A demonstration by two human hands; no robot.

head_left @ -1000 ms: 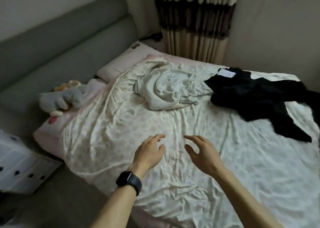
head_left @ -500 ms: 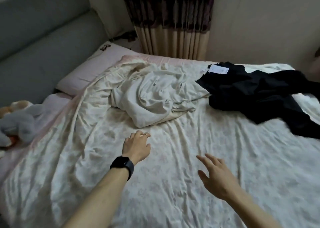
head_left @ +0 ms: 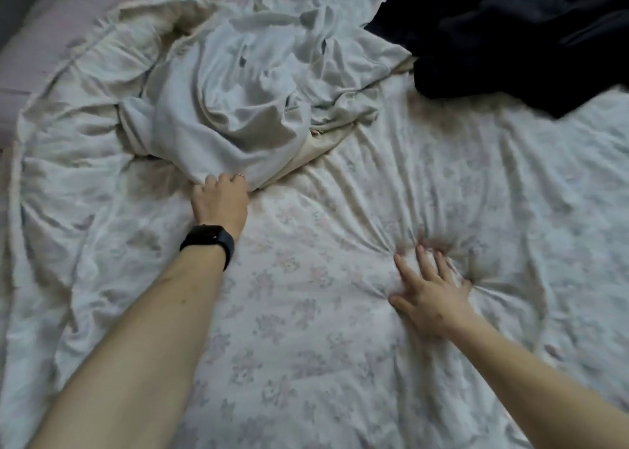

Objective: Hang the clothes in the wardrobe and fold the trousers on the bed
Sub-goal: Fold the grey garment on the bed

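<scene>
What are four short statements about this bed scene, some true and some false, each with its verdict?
1. The left hand grips the near edge of the pale grey garment. True.
2. The right hand holds the black garment. False: it presses flat on the floral bed cover, apart from that garment.
3. A black smartwatch sits on the left wrist. True.
4. The black garment lies neatly folded. False: it lies crumpled at the far right of the bed.

quilt (head_left: 340,363): cream, faded floral | crumpled garment (head_left: 231,108): pale grey | heaped clothing (head_left: 510,40): black | watch (head_left: 209,244): black
</scene>
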